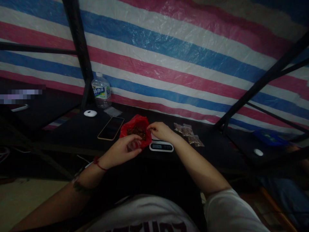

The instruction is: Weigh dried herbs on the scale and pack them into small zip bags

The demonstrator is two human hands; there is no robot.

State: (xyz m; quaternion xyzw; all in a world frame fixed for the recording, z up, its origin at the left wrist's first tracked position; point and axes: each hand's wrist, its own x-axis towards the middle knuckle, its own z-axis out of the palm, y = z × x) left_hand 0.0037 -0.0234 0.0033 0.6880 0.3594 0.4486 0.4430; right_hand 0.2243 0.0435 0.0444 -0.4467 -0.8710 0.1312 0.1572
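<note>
A red plastic bag (126,124) stands with its mouth spread on the black table, dark brown loose bits (137,129) inside. My left hand (120,151) curls around a small clear cup (134,145) at the bag's near edge. At the bag's right edge, my right hand (160,130) has its fingertips closed together; whether they grip the bag's rim or some of the bits is too dim to tell. Below my right wrist lies a white digital scale (161,147), its platform partly covered by that hand. Several small filled clear bags (188,130) lie to the right.
A phone (111,128) lies left of the red bag, near flat clear bags (113,111), a white oval object (90,113) and a large clear bottle (101,91). Black metal posts (80,54) frame the table. Striped sheeting (154,64) hangs behind.
</note>
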